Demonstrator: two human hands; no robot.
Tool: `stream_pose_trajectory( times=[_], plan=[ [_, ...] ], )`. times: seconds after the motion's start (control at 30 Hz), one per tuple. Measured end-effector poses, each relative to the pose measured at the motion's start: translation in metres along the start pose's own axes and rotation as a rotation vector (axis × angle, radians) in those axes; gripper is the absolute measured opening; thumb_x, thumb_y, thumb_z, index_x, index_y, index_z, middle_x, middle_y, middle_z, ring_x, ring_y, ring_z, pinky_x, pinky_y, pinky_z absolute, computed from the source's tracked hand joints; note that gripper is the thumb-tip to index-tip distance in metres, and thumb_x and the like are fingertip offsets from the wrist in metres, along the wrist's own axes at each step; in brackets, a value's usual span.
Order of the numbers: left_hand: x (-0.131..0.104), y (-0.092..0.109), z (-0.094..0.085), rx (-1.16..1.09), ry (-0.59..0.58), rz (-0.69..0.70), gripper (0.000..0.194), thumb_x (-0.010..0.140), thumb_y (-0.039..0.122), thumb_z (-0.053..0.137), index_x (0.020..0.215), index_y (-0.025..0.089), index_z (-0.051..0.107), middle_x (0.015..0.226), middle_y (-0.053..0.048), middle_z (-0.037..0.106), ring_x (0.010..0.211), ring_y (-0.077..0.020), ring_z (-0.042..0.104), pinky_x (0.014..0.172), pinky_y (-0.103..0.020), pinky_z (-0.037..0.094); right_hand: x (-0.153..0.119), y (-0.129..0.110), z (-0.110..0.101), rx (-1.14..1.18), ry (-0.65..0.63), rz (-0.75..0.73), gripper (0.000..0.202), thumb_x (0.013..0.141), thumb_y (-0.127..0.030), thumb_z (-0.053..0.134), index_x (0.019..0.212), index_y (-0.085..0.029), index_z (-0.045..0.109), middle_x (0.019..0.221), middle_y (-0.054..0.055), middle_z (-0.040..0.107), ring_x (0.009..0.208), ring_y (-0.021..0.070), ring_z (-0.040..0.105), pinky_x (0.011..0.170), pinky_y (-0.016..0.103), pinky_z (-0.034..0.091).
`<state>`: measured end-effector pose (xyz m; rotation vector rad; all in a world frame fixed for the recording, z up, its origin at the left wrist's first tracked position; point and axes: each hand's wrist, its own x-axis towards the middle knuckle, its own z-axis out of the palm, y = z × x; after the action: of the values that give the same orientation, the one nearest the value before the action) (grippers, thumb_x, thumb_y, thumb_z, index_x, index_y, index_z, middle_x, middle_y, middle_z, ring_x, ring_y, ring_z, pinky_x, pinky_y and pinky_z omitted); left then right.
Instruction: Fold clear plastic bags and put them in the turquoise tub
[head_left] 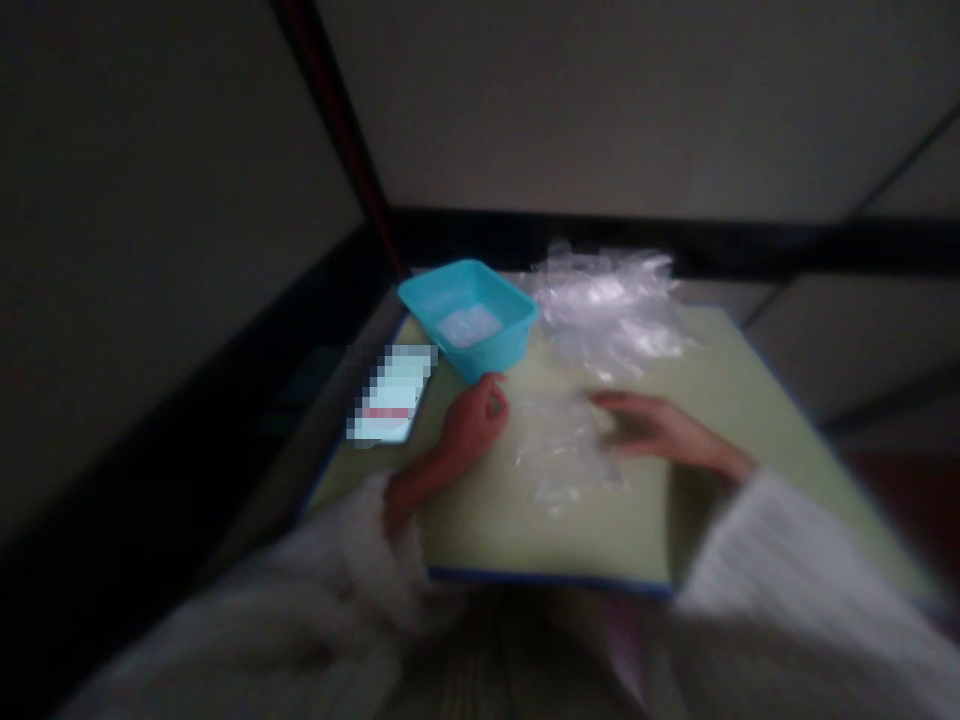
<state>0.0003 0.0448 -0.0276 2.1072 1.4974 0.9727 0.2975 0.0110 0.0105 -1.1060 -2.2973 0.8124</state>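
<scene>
A clear plastic bag (566, 450) lies flat at the centre of the frame, between the two hands. The left hand (476, 415) is curled, thumb near forefinger; whether it pinches anything I cannot tell. The right hand (649, 425) is spread beside the bag. A strip of counter (555, 545) separates the bag from the blue front edge. Above sit a turquoise basket (499, 355) and heaped plastic bags (607, 305); a phone (394, 395) lies by the left edge.
</scene>
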Motion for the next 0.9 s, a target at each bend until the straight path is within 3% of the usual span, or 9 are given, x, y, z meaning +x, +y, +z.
stream_pose_trajectory(
  times=[0.17,0.27,0.47,0.73,0.9],
  plan=[
    [-0.002,-0.003,0.003,0.020,-0.003,0.028,0.028,0.074,0.010,0.050,0.101,0.015,0.058,0.068,0.002,0.056,0.059,-0.0109,0.051,0.057,-0.021,0.039,0.002,0.019,0.007,-0.176,-0.242,-0.047,0.092,0.066,-0.055,0.073,0.143,-0.029,0.031,0.144,0.009,0.042,0.136,0.0330,0.027,0.111,0.058,0.014],
    [-0.002,-0.005,0.004,0.028,-0.010,0.038,0.027,0.074,0.010,0.051,0.099,0.015,0.059,0.069,0.002,0.058,0.060,-0.0113,0.053,0.059,-0.021,0.041,0.001,0.020,0.007,-0.210,-0.308,-0.010,0.102,0.065,-0.058,0.072,0.147,-0.027,0.021,0.150,0.010,0.030,0.139,0.0339,0.017,0.111,0.059,0.005],
    [-0.004,-0.005,0.002,0.045,-0.025,0.048,0.027,0.075,0.012,0.051,0.099,0.015,0.060,0.070,0.001,0.060,0.062,-0.0123,0.055,0.062,-0.023,0.042,-0.001,0.009,0.007,-0.227,-0.357,0.057,0.107,0.067,-0.062,0.068,0.149,-0.023,0.012,0.153,0.012,0.020,0.140,0.0340,0.010,0.111,0.057,-0.001],
    [-0.004,-0.001,0.001,0.048,-0.046,0.042,0.025,0.076,0.013,0.049,0.098,0.015,0.061,0.069,0.001,0.060,0.059,-0.0114,0.052,0.062,-0.023,0.043,-0.009,-0.004,0.013,-0.248,-0.314,0.069,0.101,0.073,-0.061,0.062,0.149,-0.022,0.008,0.154,0.012,0.015,0.141,0.0323,0.009,0.112,0.056,0.003],
    [-0.009,0.007,-0.001,-0.001,-0.172,0.108,0.024,0.079,0.016,0.050,0.100,0.014,0.062,0.069,0.001,0.062,0.058,-0.0102,0.053,0.060,-0.021,0.043,-0.006,-0.004,0.014,-0.265,-0.319,0.068,0.103,0.072,-0.064,0.061,0.149,-0.019,0.009,0.154,0.014,0.015,0.141,0.0319,0.008,0.112,0.055,0.003]
  ],
)
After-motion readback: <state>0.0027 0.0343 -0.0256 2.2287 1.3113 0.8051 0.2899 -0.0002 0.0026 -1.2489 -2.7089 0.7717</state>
